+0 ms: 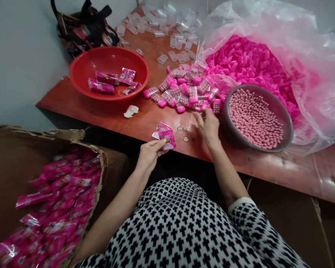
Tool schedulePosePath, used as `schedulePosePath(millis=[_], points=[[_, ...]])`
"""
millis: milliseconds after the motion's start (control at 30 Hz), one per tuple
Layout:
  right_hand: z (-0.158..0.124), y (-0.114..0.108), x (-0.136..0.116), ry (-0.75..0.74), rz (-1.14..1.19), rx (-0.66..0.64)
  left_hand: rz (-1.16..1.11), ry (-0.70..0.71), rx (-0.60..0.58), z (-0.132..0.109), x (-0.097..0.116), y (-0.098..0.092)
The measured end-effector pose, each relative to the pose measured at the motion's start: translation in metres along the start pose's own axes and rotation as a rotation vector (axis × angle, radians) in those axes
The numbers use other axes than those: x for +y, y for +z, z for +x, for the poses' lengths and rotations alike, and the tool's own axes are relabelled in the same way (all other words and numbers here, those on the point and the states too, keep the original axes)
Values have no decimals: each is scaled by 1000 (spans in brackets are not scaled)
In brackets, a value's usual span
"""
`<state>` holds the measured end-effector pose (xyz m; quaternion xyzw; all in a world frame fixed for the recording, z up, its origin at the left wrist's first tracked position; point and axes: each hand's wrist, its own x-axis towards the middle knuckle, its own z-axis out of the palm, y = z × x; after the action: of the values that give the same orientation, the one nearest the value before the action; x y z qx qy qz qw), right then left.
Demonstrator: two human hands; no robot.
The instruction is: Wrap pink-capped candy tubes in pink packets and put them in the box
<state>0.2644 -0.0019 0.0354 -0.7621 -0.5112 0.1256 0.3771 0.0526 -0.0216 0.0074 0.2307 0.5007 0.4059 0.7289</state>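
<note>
On the table (268,169), the gray bowl (228,124) is holding a mass of pink beads (254,119). To the left of the bowl and closer to the body, the left hand (151,154) is pinching flat pink wrappers (167,138) between thumb and fingers, just over the table's edge. The right hand (209,128) is hovering just beside the bowl, on its left; its fingers are bending at the front of a pile of small bead-filled bottles (181,99), and whether they are gripping one I cannot tell. That pile is spreading left from the bowl. Farther left of the bowl, a red basin (77,76) is holding several pink packs (101,87), with a white wad (131,111) lying in front of it. Behind the bowl, a clear bag (319,93) is bulging with pink plastic pieces (240,56). Behind and left of the bowl, empty clear tubes (180,41) are lying scattered.
</note>
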Motion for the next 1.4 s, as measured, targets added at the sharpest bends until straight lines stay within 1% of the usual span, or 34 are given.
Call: schedulePosePath(millis=[33, 67, 100, 167, 233, 300, 333, 400, 433, 467, 500, 533, 600, 667, 767, 933, 1033, 1100, 1200, 1267, 1400], points=[[9, -4, 4, 26, -134, 74, -34, -12, 21, 0, 0, 0], [18, -7, 9, 55, -248, 93, -70, -23, 41, 0, 0, 1], [25, -9, 13, 87, -339, 77, -105, -34, 60, 0, 1, 1], [36, -9, 22, 134, -451, 1, -173, -51, 98, 1, 2, 1], [38, -7, 28, 139, -467, -48, -238, -68, 129, 0, 3, 2], [29, -6, 28, 116, -356, -62, -312, -77, 162, 0, 4, 2], [21, -5, 26, 108, -247, -75, -352, -77, 177, 0, 4, 1], [-5, -5, 16, 128, 66, -150, -430, -69, 200, 0, 3, 2], [-21, -5, 10, 156, 236, -232, -467, -63, 205, 0, 3, 2], [-38, -4, 2, 173, 379, -341, -501, -55, 205, 0, 2, 3], [-56, -3, -6, 193, 480, -434, -531, -49, 200, 0, 1, 4], [-72, -1, -13, 212, 548, -513, -555, -43, 196, 0, 1, 5], [-99, 6, -26, 242, 605, -593, -583, -40, 167, -1, 0, 7], [-116, 14, -32, 253, 592, -591, -592, -38, 124, -2, -1, 9], [-123, 23, -35, 259, 569, -555, -596, -26, 71, -6, -1, 14], [-121, 30, -35, 260, 609, -540, -496, 17, 37, -11, -3, 20], [-120, 32, -35, 275, 668, -567, -426, 63, 28, -13, -4, 21], [-119, 34, -33, 283, 701, -578, -391, 101, -11, -13, -3, 20], [-118, 35, -31, 269, 707, -545, -329, 146, -89, -13, 1, 19], [-118, 36, -28, 229, 683, -513, -285, 145, -119, -13, 2, 19], [-118, 37, -24, 155, 616, -447, -236, 91, -132, -13, 0, 18]])
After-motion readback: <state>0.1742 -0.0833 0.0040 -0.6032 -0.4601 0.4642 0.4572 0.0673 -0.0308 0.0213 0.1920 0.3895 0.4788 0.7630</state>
